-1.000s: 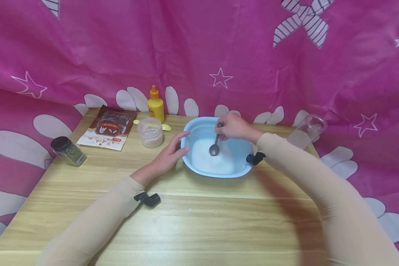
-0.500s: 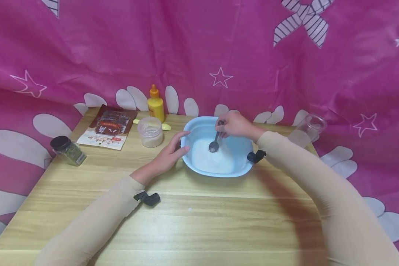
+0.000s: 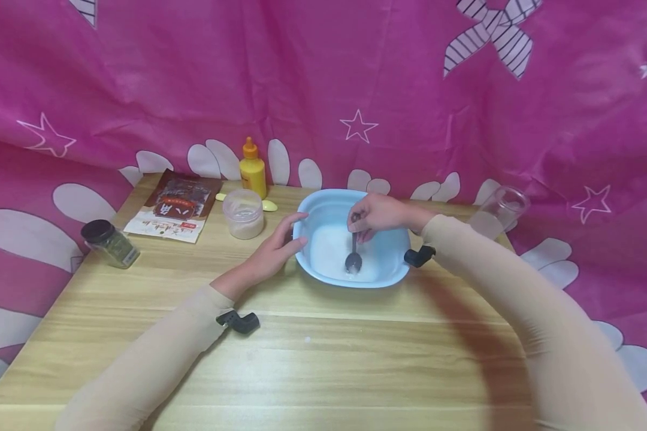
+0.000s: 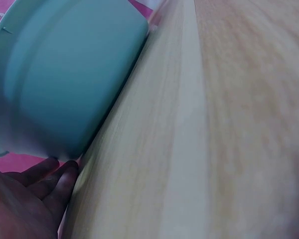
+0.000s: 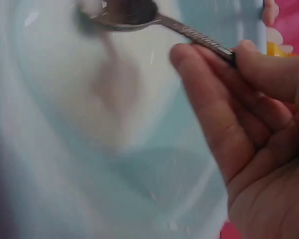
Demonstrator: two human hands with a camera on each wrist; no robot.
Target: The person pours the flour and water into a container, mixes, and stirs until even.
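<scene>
A light blue plastic basin [image 3: 318, 272] stands on the table and holds a pale, whitish liquid [image 3: 331, 251]. My left hand [image 3: 272, 251] steadies it from the left, with thumb and index finger over the rim; in the left wrist view the other fingers [image 4: 57, 186] rest against its outer wall. Over the basin, my right hand [image 3: 377, 215] pinches the upper end of a metal spoon's handle. That spoon [image 3: 353, 261] points downward, its bowl in the liquid near the basin's front wall. The right wrist view shows its patterned handle [image 5: 199, 37] between thumb and fingers.
Left of the basin are a clear tub [image 3: 244, 215], a yellow spoon [image 3: 269, 206], a yellow squeeze bottle [image 3: 253, 175], a brown-and-white packet [image 3: 172, 206] and a black-lidded jar [image 3: 110, 243]. A transparent cup [image 3: 498, 212] stands right, partly behind my forearm. A pink curtain [image 3: 313, 78] hangs behind.
The spoon's bowl has swept from the middle of the basin toward its front wall, with my right hand shifting slightly nearer. My left hand stays on the rim.
</scene>
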